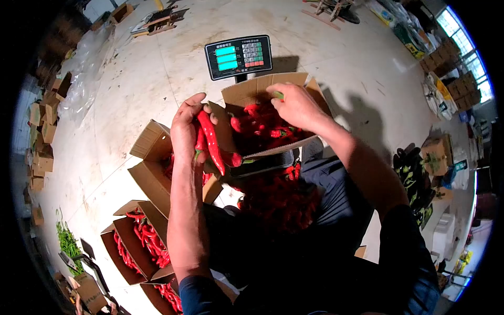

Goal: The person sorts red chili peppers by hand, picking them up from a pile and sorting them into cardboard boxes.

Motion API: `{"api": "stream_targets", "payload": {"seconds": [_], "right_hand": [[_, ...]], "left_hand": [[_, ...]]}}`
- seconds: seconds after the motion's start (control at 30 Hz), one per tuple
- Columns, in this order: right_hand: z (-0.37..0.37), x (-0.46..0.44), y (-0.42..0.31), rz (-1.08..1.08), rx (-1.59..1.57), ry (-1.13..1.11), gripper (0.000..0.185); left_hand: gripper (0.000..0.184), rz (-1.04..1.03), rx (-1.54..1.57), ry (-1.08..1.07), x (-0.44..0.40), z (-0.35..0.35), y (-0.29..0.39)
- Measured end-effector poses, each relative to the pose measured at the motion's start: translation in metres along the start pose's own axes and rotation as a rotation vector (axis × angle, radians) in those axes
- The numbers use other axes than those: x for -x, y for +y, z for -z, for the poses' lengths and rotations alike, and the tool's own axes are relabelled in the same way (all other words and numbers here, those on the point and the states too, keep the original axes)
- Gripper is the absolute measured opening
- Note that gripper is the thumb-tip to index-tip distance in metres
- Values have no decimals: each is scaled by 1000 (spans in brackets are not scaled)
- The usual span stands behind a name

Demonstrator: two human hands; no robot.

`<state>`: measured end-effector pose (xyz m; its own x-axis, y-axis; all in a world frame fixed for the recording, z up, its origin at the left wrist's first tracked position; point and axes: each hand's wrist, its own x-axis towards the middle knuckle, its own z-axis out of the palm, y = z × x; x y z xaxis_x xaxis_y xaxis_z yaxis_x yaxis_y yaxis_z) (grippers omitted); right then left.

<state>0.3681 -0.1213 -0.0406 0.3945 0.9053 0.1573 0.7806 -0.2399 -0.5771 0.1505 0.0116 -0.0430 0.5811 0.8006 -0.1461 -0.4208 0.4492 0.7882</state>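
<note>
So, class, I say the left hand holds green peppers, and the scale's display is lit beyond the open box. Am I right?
Not quite: the head view shows the peppers in the left hand are red. The scale's display is indeed lit beyond the open box.

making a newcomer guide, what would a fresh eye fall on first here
The scale's lit windows glow turquoise at top centre, just beyond an open box holding red peppers. Left of that box, the person's left grip holds long red peppers, and a heap of loose peppers lies below, by the person's legs.
</note>
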Motion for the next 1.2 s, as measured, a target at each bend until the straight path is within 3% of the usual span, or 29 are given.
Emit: {"api": "stream_targets", "payload": {"seconds": [0.1, 0.17, 0.47, 0.63, 0.73, 0.83, 0.87, 0.97, 1.0, 1.1, 1.2], "right_hand": [[12, 8, -37, -165, -571, -323, 20], [7, 21, -57, -88, -736, -376, 25], [-30, 15, -62, -290, -1089, -650, 25], [-21, 15, -66, -392, -1185, -581, 9], [-21, 11, -60, -371, -1256, -533, 3], [-16, 11, -62, -347, -1177, -503, 21], [-19, 13, -66, -333, -1165, -437, 6], [-22, 15, -65, -328, -1138, -409, 30], [-22, 14, -64, -338, -1125, -388, 26], [-15, 9, -60, -358, -1198, -326, 12], [-7, 9, -56, -355, -1294, -347, 14]], "left_hand": [[24, -16, -43, 10, 3, -8, -2], [24, 14, -62, 3, 8, -11, -2], [24, 13, -95, 75, 2, -19, -17], [34, 16, -147, 83, 7, -31, -8], [44, -99, -220, 26, 5, -26, 4], [49, -224, -491, -7, 9, -20, 10], [50, -237, -555, -10, 10, -20, 9], [59, -313, -584, -23, 16, -21, 8], [60, -352, -560, -21, 16, -19, 8], [73, -357, -532, -17, 24, -20, 17], [64, -177, -412, 0, 24, -11, 20]]}}
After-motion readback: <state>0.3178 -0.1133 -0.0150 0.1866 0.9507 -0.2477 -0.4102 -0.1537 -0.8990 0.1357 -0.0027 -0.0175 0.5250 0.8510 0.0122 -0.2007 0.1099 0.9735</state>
